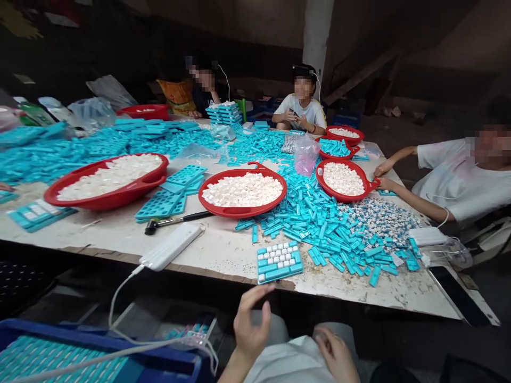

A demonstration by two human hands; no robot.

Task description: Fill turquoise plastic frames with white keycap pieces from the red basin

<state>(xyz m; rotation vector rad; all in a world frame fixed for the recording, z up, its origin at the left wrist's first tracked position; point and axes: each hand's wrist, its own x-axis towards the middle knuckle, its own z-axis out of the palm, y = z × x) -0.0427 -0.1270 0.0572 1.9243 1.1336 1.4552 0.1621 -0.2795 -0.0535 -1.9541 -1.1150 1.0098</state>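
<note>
My left hand [252, 321] is just below the table's front edge, fingers apart and curved, with nothing held. Close above its fingertips, a small blue keyboard-like piece [280, 261] with rows of white keys lies at the table edge. My right hand [335, 348] rests low over my lap, its fingers bent and partly hidden; whether it holds anything is unclear. Beyond the keyboard piece stands a red basin [242, 192] full of white keycaps. A large heap of loose blue pieces [315, 213] spreads to its right.
Other red basins [107, 181] stand on the table [223, 255]. A white power bank [171, 246], a black-handled tool [175, 219] and a phone [459, 292] lie near its edge. A blue crate [167, 354] is at lower left. Several people sit around the table.
</note>
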